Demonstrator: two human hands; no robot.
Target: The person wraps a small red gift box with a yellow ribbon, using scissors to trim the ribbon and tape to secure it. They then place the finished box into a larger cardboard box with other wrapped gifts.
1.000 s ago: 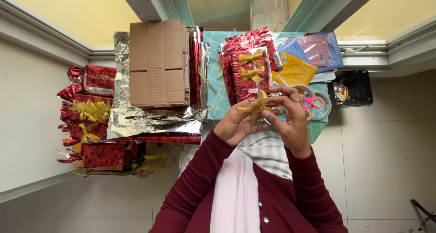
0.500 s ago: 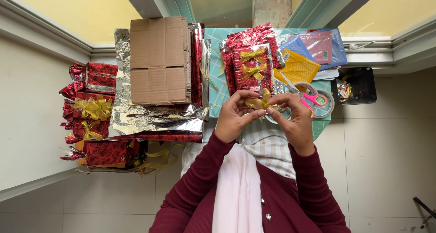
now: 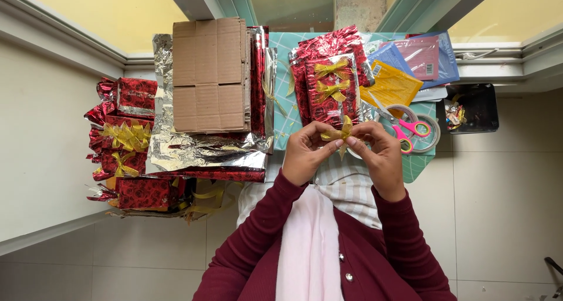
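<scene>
A small bow of shiny gold ribbon is pinched between the fingertips of the left hand and the right hand, held just above the near edge of the bench. Its loops stand up between the thumbs, and a short tail hangs down below them. It sits directly in front of a flat packet wrapped in glossy red rose-patterned foil, which already carries two similar gold bows.

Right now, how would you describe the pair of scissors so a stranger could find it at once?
Look at the green cutting mat in the middle. The scissors lie at its right edge, across a clear tape roll, just beyond the right hand. Their pink handles set them apart from the yellow packet nearby.
</scene>
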